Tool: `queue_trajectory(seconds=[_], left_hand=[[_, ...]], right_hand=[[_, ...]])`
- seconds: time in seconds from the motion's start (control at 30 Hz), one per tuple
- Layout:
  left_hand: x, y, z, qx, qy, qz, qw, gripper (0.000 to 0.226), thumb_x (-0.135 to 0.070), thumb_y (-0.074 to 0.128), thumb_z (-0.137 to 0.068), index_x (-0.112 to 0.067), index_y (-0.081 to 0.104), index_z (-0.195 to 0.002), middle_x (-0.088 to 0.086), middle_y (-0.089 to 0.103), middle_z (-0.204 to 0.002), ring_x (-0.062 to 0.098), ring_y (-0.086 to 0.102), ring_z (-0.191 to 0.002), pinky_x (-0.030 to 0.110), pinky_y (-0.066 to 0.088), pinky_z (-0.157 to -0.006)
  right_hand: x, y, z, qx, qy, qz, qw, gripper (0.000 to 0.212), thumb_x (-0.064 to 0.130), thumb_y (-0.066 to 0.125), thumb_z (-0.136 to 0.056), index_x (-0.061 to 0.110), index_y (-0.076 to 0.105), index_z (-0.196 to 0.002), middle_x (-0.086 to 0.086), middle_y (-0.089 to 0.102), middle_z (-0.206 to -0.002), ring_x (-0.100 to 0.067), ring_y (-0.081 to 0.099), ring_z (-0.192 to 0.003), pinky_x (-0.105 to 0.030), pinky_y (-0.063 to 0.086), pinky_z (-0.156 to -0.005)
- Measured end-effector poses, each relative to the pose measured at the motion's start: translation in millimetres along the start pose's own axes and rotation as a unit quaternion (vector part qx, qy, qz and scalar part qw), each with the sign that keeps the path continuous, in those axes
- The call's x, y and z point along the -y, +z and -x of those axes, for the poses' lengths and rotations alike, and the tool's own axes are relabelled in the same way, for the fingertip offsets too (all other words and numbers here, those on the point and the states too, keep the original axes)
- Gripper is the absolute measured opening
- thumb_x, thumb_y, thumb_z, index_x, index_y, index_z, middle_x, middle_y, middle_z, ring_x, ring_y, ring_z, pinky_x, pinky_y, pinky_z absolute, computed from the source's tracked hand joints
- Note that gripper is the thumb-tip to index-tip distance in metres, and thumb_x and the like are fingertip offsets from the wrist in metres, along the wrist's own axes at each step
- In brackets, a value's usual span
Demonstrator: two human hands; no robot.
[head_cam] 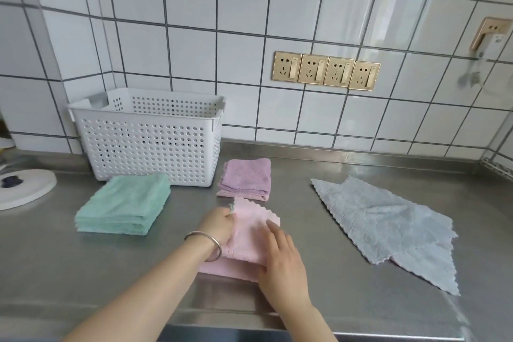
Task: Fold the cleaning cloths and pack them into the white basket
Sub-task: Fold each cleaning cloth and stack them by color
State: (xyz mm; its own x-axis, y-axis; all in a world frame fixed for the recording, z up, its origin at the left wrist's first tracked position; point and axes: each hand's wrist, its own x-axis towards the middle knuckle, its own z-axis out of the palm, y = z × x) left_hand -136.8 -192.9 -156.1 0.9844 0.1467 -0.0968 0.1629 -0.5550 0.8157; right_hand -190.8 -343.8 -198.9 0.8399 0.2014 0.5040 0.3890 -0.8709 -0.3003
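A pink cloth [249,233] lies partly folded on the steel counter in front of me. My left hand [218,223], with a bangle on its wrist, grips the cloth's upper left edge and holds a flap raised. My right hand [281,261] presses flat on the cloth's right side. The white perforated basket [147,144] stands at the back left against the tiled wall; its inside is hidden. A folded green stack [125,207] lies in front of the basket. A folded purple cloth [247,179] rests beside the basket's right corner. A grey cloth [388,228] is spread unfolded at the right.
A round white object [25,189] sits at the far left edge of the counter [319,172]. A row of gold wall sockets [324,71] is above the counter. The counter's front edge runs just below my forearms.
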Motion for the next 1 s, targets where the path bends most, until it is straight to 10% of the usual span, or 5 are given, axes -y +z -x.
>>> queue_trajectory(seconds=[0.3, 0.43, 0.63, 0.73, 1.0], left_hand=[[37, -13, -3, -0.029, -0.029, -0.050, 0.998, 0.021, -0.012, 0.045, -0.091, -0.015, 0.050, -0.071, 0.031, 0.063, -0.089, 0.030, 0.048, -0.067, 0.028, 0.033, -0.062], [41, -13, -2, -0.035, -0.032, -0.085, 0.995, 0.034, -0.012, 0.045, -0.091, -0.017, 0.036, -0.058, 0.030, 0.061, -0.085, 0.028, 0.047, -0.069, 0.028, 0.031, -0.062], [41, -14, 4, -0.046, -0.027, -0.165, 0.985, 0.015, -0.026, 0.051, -0.089, -0.013, 0.059, -0.093, 0.015, 0.066, -0.103, 0.033, 0.059, -0.098, 0.031, 0.042, -0.075], [43, -16, 13, -0.083, -0.032, -0.224, 0.971, 0.041, -0.051, 0.052, -0.082, -0.022, 0.059, -0.111, 0.006, 0.054, -0.119, 0.027, 0.052, -0.114, 0.033, 0.044, -0.089], [41, -13, 22, -0.046, -0.052, -0.297, 0.952, 0.053, -0.061, 0.051, -0.076, -0.016, 0.067, -0.099, 0.006, 0.048, -0.120, 0.028, 0.040, -0.116, 0.033, 0.044, -0.093]], right_hand=[[3, 13, 7, 0.087, 0.027, 0.025, 0.996, 0.070, 0.004, 0.080, -0.041, 0.021, 0.068, -0.107, 0.003, 0.067, -0.120, -0.013, 0.067, -0.106, -0.015, 0.054, -0.068], [5, 9, 2, 0.141, 0.000, -0.013, 0.990, 0.060, -0.005, 0.044, -0.084, 0.016, 0.041, -0.140, 0.002, 0.030, -0.154, -0.017, 0.025, -0.143, -0.026, 0.040, -0.103], [7, -10, -3, 0.276, 0.003, -0.007, 0.961, 0.067, 0.031, 0.029, -0.081, 0.019, 0.025, -0.147, 0.001, 0.012, -0.159, -0.012, 0.007, -0.147, -0.027, 0.014, -0.117], [10, -20, -3, 0.290, 0.059, -0.034, 0.955, 0.087, 0.055, 0.013, -0.065, 0.023, 0.034, -0.143, 0.003, 0.020, -0.157, -0.011, 0.014, -0.145, -0.034, 0.014, -0.118], [5, -12, -17, 0.207, 0.317, 0.049, 0.924, 0.047, 0.041, 0.039, -0.088, 0.008, 0.057, -0.116, -0.009, 0.052, -0.120, -0.027, 0.047, -0.113, -0.035, 0.041, -0.092]])
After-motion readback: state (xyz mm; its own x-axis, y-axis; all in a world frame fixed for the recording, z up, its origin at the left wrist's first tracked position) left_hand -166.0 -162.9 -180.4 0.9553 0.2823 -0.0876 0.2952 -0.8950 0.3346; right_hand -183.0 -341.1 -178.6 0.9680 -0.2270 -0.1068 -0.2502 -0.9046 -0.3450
